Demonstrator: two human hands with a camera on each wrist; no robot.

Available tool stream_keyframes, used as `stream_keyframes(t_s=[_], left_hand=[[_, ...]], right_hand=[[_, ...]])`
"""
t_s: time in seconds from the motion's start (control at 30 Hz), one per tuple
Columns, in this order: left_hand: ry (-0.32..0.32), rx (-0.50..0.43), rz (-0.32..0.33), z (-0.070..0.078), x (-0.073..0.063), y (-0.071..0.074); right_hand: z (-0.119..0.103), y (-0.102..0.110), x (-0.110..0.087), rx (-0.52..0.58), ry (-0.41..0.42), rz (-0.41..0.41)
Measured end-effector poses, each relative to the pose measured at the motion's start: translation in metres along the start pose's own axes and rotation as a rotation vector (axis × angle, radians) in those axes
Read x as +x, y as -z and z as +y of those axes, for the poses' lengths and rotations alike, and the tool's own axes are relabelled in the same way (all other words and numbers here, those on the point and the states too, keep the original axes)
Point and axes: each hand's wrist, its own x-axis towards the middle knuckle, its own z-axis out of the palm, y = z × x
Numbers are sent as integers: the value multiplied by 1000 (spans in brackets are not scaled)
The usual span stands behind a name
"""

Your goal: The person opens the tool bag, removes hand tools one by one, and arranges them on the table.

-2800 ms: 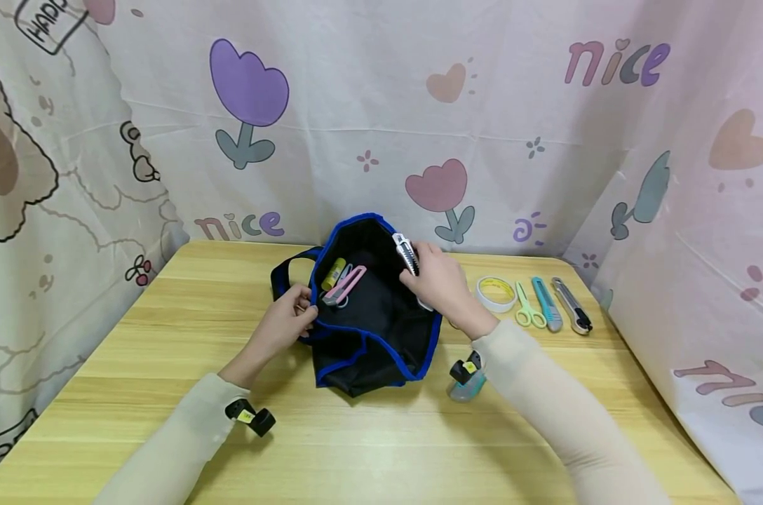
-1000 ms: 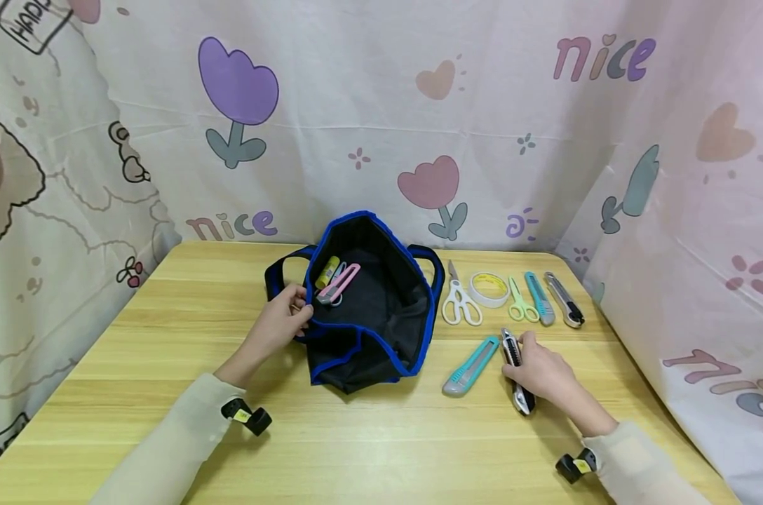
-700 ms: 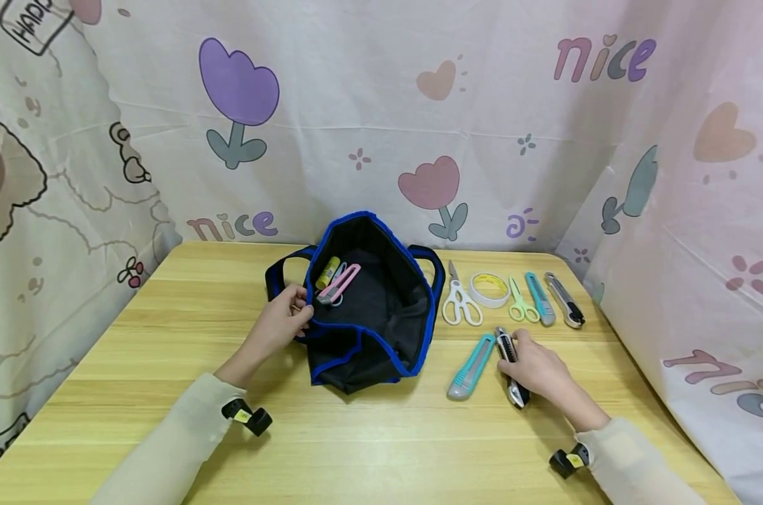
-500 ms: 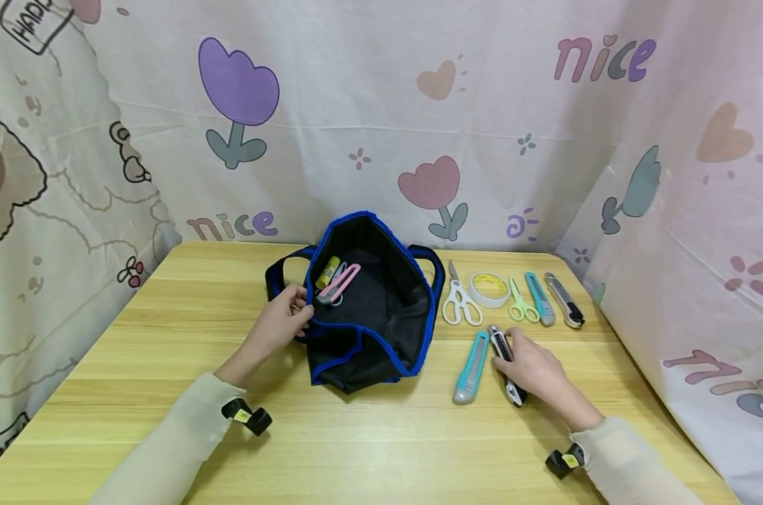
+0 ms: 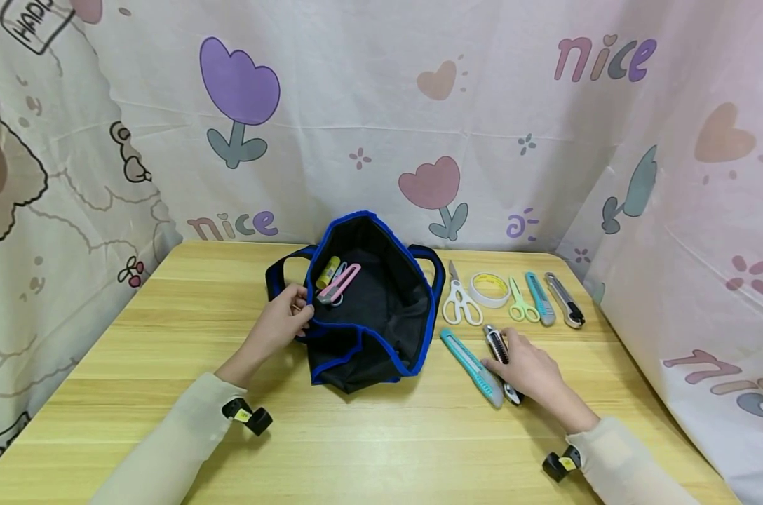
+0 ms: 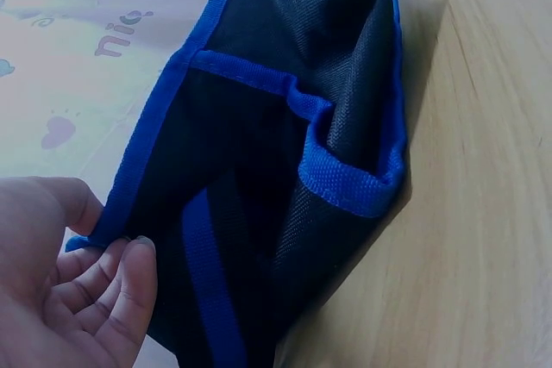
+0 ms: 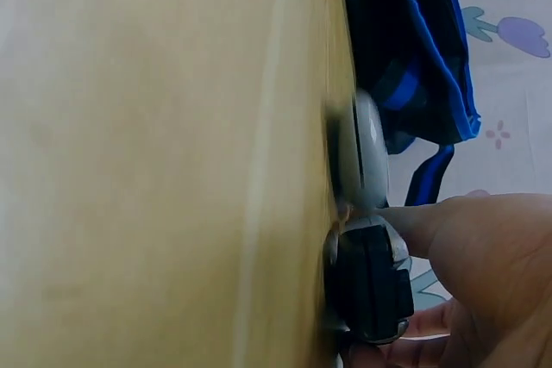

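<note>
My left hand (image 5: 283, 317) pinches the left rim of a black tool bag (image 5: 381, 294) with blue trim; the left wrist view shows thumb and fingers on that blue edge (image 6: 142, 157). Inside the bag lie a pink utility knife (image 5: 340, 284), a yellow glue-stick-like tube (image 5: 328, 272) and something with pale loops, partly hidden. On the table to the right, my right hand (image 5: 529, 368) grips a silver-and-black utility knife (image 5: 496, 346). Its thumb reaches to a teal utility knife (image 5: 470, 365) lying close alongside. In the right wrist view, the thumb tip is between the two knives.
Behind, a row holds white scissors (image 5: 461, 305), a tape roll (image 5: 489, 290), small green scissors (image 5: 523, 306), another teal utility knife (image 5: 540, 299) and another silver-black one (image 5: 565, 301). A printed curtain (image 5: 331, 140) hangs along the table's back edge.
My right hand has brought the silver-black knife from the bag's right rim to the table, then slightly leftward. The teal knife beside it has swung round, its top now pointing left. My left hand stays put.
</note>
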Motion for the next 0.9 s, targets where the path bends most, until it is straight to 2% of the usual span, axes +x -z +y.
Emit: stream_keyframes(t_s=[0.37,0.9], left_hand=[[10,-1,-4,-1,0,0],[4,8,-11,-2,0,0]], right_hand=[[-3,3,-10,-1,54,-35],[-5,-1,-10,22,61,-1]])
